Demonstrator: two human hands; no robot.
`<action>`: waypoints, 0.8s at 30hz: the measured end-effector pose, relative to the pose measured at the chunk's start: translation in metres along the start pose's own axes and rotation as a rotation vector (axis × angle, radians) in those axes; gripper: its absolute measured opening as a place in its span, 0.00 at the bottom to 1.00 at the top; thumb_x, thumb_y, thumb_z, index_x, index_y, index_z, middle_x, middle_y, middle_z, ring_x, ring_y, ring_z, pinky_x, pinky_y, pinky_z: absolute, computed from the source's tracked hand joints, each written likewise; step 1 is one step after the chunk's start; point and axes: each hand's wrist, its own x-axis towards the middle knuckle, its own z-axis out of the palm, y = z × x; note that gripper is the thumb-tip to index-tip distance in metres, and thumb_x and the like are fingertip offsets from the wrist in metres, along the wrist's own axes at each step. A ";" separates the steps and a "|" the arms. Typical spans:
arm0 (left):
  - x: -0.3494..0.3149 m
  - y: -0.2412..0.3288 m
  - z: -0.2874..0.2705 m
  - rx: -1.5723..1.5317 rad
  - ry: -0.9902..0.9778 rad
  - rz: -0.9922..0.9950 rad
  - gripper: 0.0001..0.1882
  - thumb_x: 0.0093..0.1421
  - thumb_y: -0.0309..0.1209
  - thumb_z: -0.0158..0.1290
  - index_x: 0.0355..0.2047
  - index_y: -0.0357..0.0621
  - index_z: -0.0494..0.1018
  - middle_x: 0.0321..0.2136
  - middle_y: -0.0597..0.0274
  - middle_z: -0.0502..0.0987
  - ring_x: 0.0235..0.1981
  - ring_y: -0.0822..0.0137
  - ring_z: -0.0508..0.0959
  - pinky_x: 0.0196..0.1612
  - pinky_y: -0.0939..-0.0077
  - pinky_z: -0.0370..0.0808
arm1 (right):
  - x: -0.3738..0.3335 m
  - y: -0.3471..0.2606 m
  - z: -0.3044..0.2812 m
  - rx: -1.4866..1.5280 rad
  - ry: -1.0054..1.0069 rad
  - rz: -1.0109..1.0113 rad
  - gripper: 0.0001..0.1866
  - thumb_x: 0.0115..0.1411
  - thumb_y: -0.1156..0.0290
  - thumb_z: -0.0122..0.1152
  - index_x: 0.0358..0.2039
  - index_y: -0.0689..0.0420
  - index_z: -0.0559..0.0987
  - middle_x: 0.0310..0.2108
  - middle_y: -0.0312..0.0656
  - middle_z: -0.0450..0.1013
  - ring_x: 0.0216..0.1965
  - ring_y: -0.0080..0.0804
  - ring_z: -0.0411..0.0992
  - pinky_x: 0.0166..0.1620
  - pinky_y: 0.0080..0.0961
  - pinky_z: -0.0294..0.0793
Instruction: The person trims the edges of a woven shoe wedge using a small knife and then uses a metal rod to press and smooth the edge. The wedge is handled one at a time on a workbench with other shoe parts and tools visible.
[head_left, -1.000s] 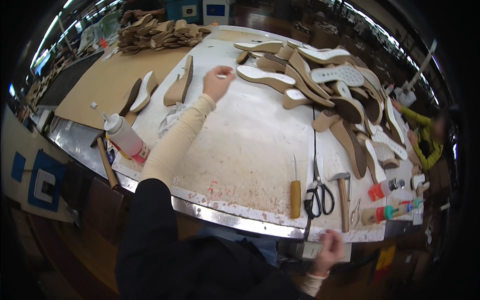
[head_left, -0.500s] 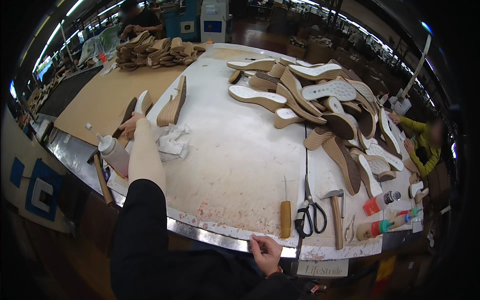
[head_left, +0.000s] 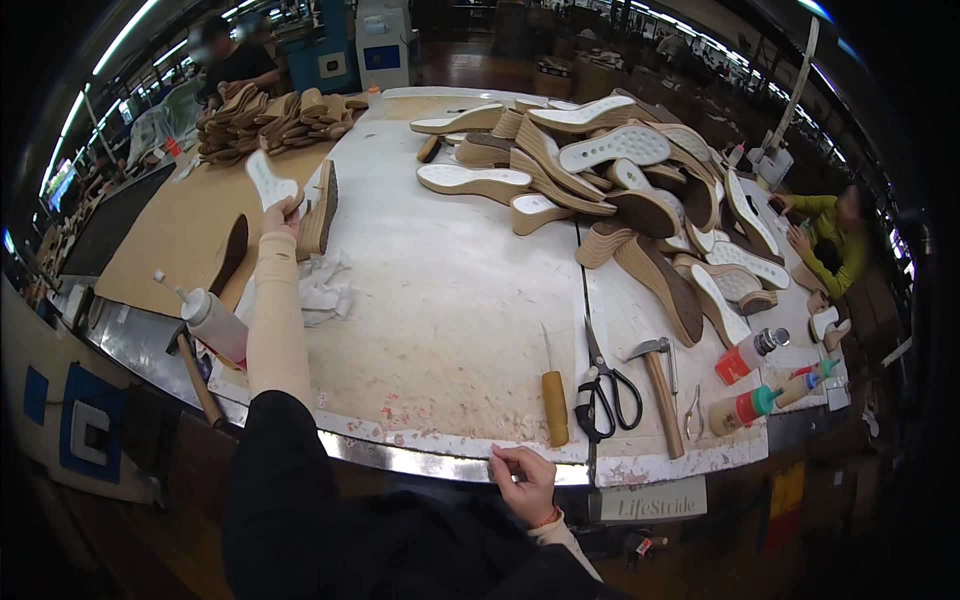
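My left hand (head_left: 283, 217) reaches out over the left side of the table, its fingers closed on a shoe wedge sole with a white top (head_left: 270, 182). Just right of that hand, another tan wedge sole (head_left: 320, 210) stands upright. A dark-bottomed wedge sole (head_left: 231, 255) stands on the brown board, left of my forearm. My right hand (head_left: 527, 482) rests at the table's front edge with loosely curled fingers; nothing shows in them. Closest to it lies an awl with a yellow handle (head_left: 555, 408).
A big heap of wedge soles (head_left: 640, 215) covers the back right. Scissors (head_left: 603, 400), a hammer (head_left: 663, 405) and bottles (head_left: 745, 410) lie right. A white squeeze bottle (head_left: 213, 322), another hammer (head_left: 195, 380) and crumpled paper (head_left: 325, 290) are left. A co-worker in yellow-green (head_left: 830, 240) sits far right.
My left hand has moved farther away across the table and lifted the white-topped wedge sole, now tilted up. The view has shifted slightly. My right hand stays at the edge.
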 end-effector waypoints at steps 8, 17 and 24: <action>-0.143 0.023 0.042 -0.104 -0.316 0.170 0.16 0.60 0.33 0.58 0.47 0.44 0.70 0.45 0.63 0.75 0.46 0.67 0.73 0.48 0.66 0.71 | 0.003 -0.011 -0.019 0.412 0.010 0.286 0.07 0.60 0.78 0.59 0.37 0.68 0.78 0.29 0.41 0.77 0.28 0.24 0.77 0.33 0.17 0.77; -0.263 -0.020 0.056 0.502 -1.006 0.429 0.15 0.63 0.28 0.55 0.48 0.36 0.71 0.40 0.63 0.78 0.40 0.76 0.77 0.43 0.83 0.73 | 0.047 -0.022 -0.057 -0.431 0.274 -0.059 0.07 0.52 0.78 0.63 0.33 0.64 0.78 0.30 0.45 0.74 0.32 0.40 0.74 0.36 0.30 0.72; -0.308 -0.060 0.007 0.642 -0.890 0.049 0.22 0.59 0.29 0.58 0.52 0.35 0.67 0.42 0.62 0.77 0.43 0.74 0.76 0.46 0.80 0.72 | 0.064 -0.016 -0.056 -0.652 0.077 0.018 0.21 0.50 0.69 0.66 0.44 0.62 0.75 0.35 0.47 0.70 0.39 0.47 0.69 0.42 0.36 0.69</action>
